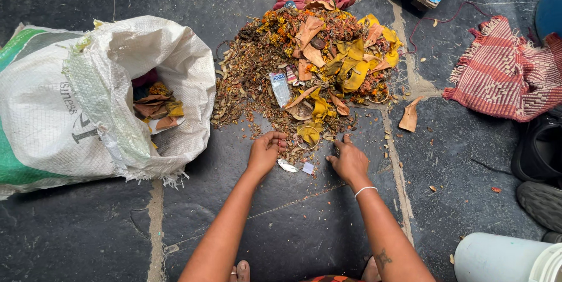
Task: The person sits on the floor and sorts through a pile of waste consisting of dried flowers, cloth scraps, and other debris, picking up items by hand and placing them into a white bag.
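Both hands work the near edge of the heap of dried orange flowers, brown leaves and yellow cloth scraps [304, 65] on the dark stone floor [88, 229]. The left hand [266, 152] has its fingers curled into the debris, and the right hand [349, 160] rests with fingers spread. Raking carelessly could scatter bits across the floor, away from the open white woven plastic sack [105, 95].

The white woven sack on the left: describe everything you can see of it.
The white woven sack lies on its side on the dark stone floor, its mouth open to the right toward the heap of dried flowers and leaves. It looks like plastic weave, crumpled, with green panels and dark printing. The mouth edge is frayed and partly folded back. Inside show brown leaves, orange petals and a yellow scrap. Neither hand touches it.
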